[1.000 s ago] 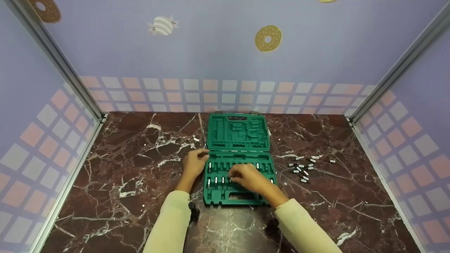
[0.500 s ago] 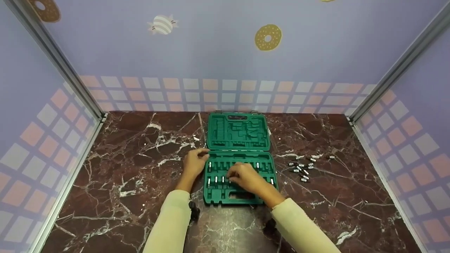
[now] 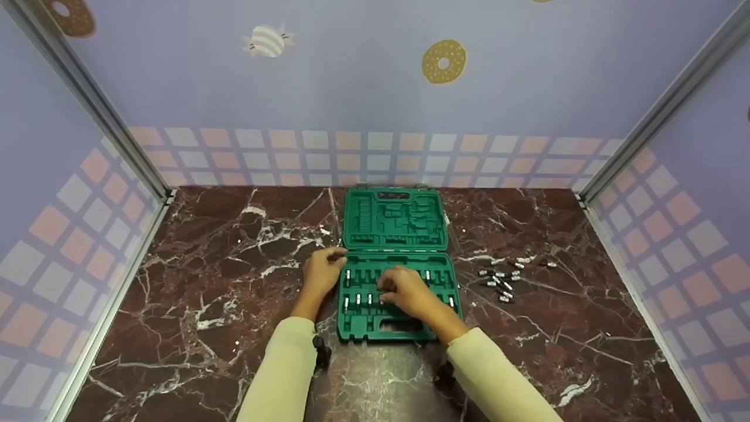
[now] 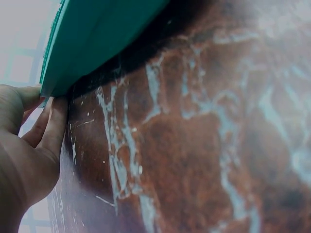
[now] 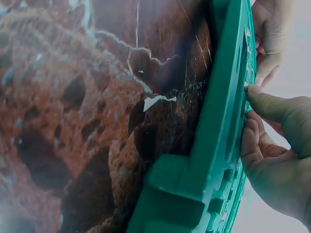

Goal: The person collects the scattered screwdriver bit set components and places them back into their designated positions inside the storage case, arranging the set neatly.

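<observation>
pressing fingers [image 3: 389, 287] into toolcase [image 3: 398, 328]

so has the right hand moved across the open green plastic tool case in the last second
Yes, slightly. The right hand has slid left along the lower tray of the green plastic tool case, judged against the case's own slots, farther from the loose metal sockets on the marble.
</observation>
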`<state>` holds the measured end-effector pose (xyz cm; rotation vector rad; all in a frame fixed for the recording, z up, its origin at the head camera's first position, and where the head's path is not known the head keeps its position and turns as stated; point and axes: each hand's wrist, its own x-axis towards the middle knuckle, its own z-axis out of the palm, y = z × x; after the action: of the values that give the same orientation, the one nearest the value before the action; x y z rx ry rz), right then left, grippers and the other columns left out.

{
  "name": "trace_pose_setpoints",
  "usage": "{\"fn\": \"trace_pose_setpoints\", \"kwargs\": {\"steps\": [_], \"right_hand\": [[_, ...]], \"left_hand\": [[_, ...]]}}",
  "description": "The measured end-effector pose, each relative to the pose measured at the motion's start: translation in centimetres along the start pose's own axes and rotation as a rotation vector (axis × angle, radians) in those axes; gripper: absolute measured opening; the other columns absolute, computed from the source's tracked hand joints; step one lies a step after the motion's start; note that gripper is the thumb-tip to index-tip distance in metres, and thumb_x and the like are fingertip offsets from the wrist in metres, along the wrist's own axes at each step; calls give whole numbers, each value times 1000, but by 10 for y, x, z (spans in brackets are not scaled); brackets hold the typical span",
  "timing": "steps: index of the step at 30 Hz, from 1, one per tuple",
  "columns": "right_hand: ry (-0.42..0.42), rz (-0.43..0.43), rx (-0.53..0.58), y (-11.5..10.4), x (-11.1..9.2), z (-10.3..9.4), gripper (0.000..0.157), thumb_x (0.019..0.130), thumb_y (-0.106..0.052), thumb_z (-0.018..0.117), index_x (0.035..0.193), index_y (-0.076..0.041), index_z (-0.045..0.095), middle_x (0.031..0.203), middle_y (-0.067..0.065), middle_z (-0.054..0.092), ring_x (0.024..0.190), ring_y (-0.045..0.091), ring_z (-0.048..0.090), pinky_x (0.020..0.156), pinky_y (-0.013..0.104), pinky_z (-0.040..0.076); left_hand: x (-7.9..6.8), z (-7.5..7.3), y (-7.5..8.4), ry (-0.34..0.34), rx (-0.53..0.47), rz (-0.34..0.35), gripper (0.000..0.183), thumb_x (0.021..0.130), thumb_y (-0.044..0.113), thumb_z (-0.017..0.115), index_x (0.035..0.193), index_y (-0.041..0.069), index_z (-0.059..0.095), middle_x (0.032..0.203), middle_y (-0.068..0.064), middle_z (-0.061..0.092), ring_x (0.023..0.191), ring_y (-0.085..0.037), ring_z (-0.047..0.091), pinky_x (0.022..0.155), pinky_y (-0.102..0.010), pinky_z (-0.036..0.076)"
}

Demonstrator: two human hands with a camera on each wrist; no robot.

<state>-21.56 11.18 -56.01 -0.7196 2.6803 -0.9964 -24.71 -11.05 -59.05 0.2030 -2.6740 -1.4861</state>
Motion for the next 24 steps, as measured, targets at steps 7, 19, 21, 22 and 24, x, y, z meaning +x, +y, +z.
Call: {"fn": "trace_pose_setpoints", "kwargs": {"steps": [7, 19, 21, 22, 24], "right_hand": [[-11, 46, 5, -1, 4, -1, 17, 85, -5, 84, 96, -6, 72, 95, 8, 68, 88, 23, 66, 78, 40, 58], [-23, 57, 35, -1, 7, -1, 12, 88, -4, 81, 92, -7, 71, 91, 7, 69, 84, 18, 65, 75, 37, 57], [-31, 58, 44, -1, 7, -2, 12, 88, -4, 81, 92, -7, 70, 91, 6, 69, 83, 18, 65, 74, 37, 57], [-33, 58, 49, 0, 7, -2, 12, 88, -4, 81, 91, -7, 70, 90, 6, 69, 83, 17, 64, 74, 37, 57], [-26, 48, 56, 0, 7, -2, 11, 88, -3, 81, 91, -7, 70, 90, 7, 69, 82, 18, 65, 74, 38, 57]], "left_hand": [[1, 0, 0, 3, 19, 2, 19, 98, 14, 72, 115, 14, 79, 106, -7, 78, 101, -28, 73, 90, -48, 57], [0, 0, 1, -6, 10, 7, 20, 99, 14, 71, 117, 14, 79, 109, -8, 77, 103, -29, 72, 90, -49, 56], [0, 1, 1, -4, 12, 9, 20, 98, 15, 71, 117, 15, 79, 109, -7, 77, 103, -28, 72, 90, -49, 56], [0, 1, 1, -1, 11, 10, 20, 98, 15, 72, 117, 15, 79, 109, -7, 78, 103, -28, 72, 90, -49, 56], [0, 1, 0, 7, 9, 17, 20, 98, 14, 72, 116, 14, 79, 108, -8, 78, 101, -28, 72, 90, -49, 56]]}}
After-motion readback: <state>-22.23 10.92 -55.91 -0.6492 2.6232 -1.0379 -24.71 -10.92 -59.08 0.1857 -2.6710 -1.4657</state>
